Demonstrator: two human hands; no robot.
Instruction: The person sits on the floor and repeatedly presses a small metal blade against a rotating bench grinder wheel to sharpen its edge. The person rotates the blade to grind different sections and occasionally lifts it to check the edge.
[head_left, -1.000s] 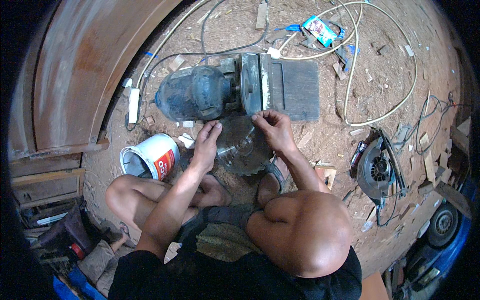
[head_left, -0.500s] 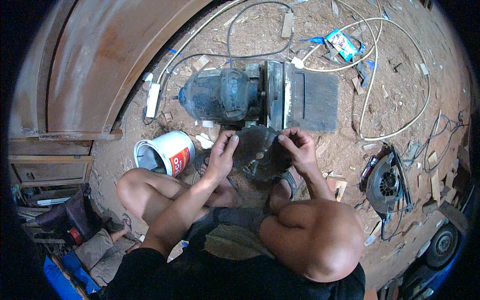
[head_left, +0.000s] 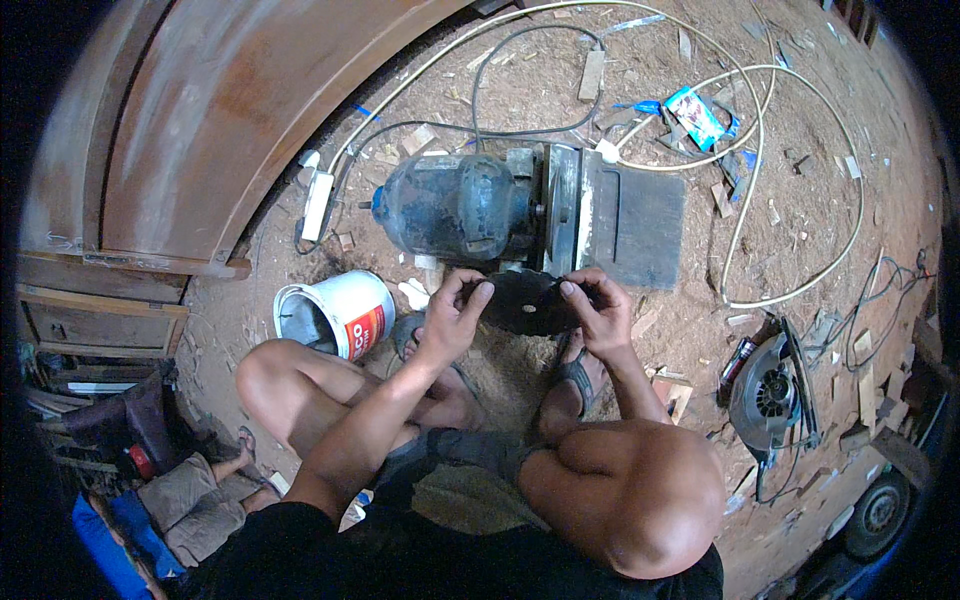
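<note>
A dark circular saw blade point(head_left: 522, 308) with a toothed rim and a small centre hole is held between my two hands. My left hand point(head_left: 458, 312) pinches its left edge between thumb and fingers. On the opposite edge, my right hand point(head_left: 598, 308) grips in the same way. The blade is tilted, so it looks like a flattened oval over the ground between my feet. Just beyond it lies a worn blue-grey electric motor point(head_left: 450, 205), joined to a metal mount with a flat dark plate point(head_left: 645, 232) on its right.
A white bucket point(head_left: 385, 290) lies tipped by my left foot. To the right sits a handheld circular saw point(head_left: 765, 390). Cables point(head_left: 745, 180) loop across the sawdust-covered floor, with a power strip point(head_left: 317, 205) beside the wooden panel point(head_left: 200, 120). Another person's leg point(head_left: 230, 465) shows at lower left.
The saw blade has tipped from nearly face-on to a flatter angle. Both hands keep their hold on its edges. The view has shifted slightly, so the motor sits lower in the picture.
</note>
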